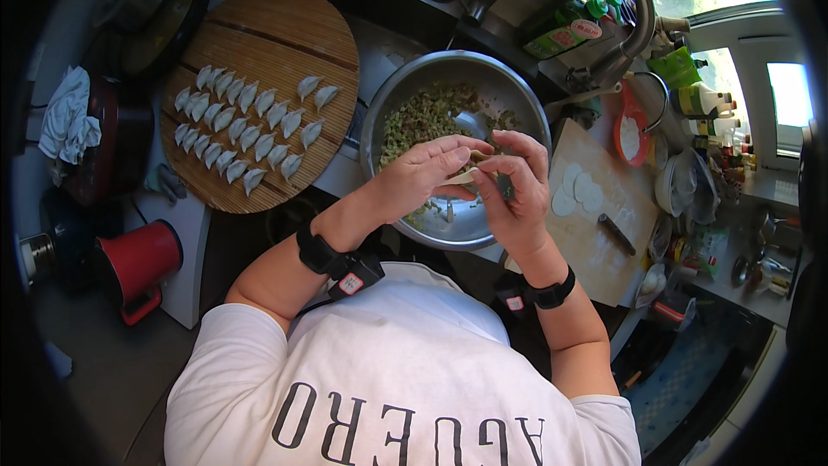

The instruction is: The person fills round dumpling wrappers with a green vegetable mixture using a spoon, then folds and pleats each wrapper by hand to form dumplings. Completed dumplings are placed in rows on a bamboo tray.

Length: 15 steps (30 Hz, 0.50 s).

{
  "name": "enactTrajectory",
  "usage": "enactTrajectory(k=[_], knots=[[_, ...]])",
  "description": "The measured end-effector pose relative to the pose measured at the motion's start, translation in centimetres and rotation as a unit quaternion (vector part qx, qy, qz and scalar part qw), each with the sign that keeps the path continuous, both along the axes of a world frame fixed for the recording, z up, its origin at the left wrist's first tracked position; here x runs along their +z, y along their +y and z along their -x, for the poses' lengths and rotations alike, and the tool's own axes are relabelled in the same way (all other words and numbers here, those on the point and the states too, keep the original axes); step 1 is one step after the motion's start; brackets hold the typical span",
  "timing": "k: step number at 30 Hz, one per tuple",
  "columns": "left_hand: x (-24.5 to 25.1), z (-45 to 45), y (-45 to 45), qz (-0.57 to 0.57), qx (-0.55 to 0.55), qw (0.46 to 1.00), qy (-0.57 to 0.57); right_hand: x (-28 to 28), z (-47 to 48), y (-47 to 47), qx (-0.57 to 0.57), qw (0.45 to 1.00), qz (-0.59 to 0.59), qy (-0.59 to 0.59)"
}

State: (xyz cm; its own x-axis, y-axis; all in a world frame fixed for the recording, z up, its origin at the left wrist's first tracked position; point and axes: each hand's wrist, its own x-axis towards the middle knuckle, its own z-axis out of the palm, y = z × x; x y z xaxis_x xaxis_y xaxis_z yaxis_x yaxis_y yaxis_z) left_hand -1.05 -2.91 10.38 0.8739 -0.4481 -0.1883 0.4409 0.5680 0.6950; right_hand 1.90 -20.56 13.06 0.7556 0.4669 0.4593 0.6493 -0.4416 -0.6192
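Both my hands meet above a steel bowl (456,59) of chopped green filling (420,113). My left hand (424,168) cups a folded dumpling wrapper (464,177), partly hidden by the fingers. Thumb and fingers of my right hand (517,188) pinch the wrapper's edge from the other side. How much filling it holds cannot be seen. To the left, rows of folded dumplings (249,136) lie on a round slatted bamboo board (284,19). On the right, several flat round wrappers (576,189) overlap on a floured wooden board (582,252), beside a short dark rolling pin (616,234).
A red pitcher (139,265) stands at the counter's left corner. Behind the bowl are a curved faucet (640,6) and a green bottle (563,29). An orange scoop (629,133) with white powder sits past the wooden board, near stacked bowls (679,181).
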Motion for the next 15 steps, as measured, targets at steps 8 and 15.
enactTrajectory(k=[8, 15], knots=[[0.5, -0.1, 0.4, -0.081, -0.046, 0.988, -0.12, 0.9, 0.0, 0.2, -0.002, 0.997, -0.028, 0.073], [1.1, -0.3, 0.9, -0.141, -0.069, 0.971, -0.18, 1.3, 0.1, 0.0, 0.013, 0.888, -0.208, 0.411]])
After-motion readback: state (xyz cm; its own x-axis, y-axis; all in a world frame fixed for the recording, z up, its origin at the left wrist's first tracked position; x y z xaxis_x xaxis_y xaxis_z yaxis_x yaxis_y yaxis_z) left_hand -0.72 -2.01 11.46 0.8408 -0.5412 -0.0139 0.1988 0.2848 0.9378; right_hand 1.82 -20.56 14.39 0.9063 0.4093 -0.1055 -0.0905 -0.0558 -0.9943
